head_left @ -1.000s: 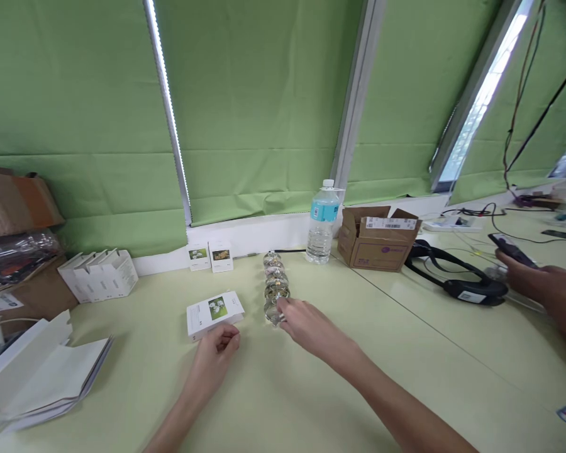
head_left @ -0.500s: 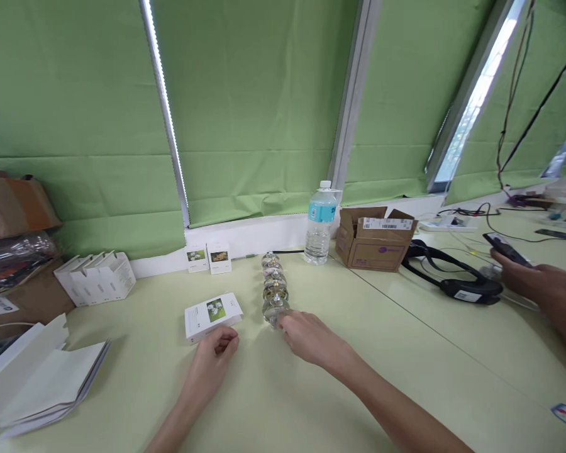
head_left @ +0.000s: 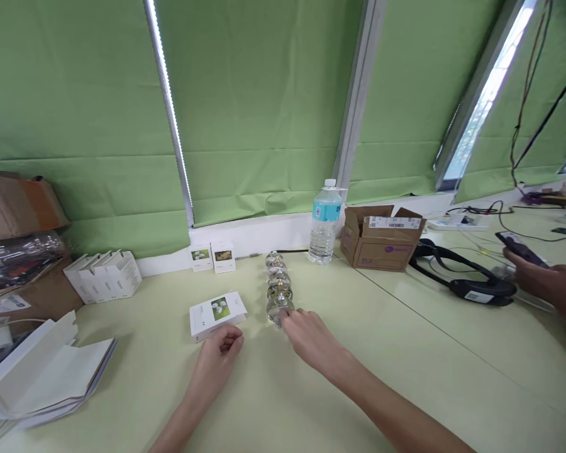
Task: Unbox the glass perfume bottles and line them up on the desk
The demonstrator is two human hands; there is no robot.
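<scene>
Several small round glass bottles [head_left: 280, 289] stand in a row running away from me in the middle of the table. At the near end, my right hand [head_left: 310, 338] has its fingers closed on the nearest glass bottle [head_left: 276, 311]; the fingertips are partly hidden. My left hand [head_left: 220, 355] rests loosely curled, fingers closed, and I see nothing in it. Just beyond it lies a white box [head_left: 218, 314] with a flower picture, its right end flap sticking out.
Two small white boxes [head_left: 224, 258] stand by the wall, with a water bottle [head_left: 324, 223] and an open cardboard carton [head_left: 382, 242] to their right. A black headset [head_left: 481, 289] lies near another person's hand [head_left: 542, 283] holding a phone. Papers [head_left: 51, 384] and white cartons [head_left: 106, 277] are left.
The whole view has shifted slightly, moving things a little rightward in the picture. Both hands keep nearly the same places relative to the bottles and the box.
</scene>
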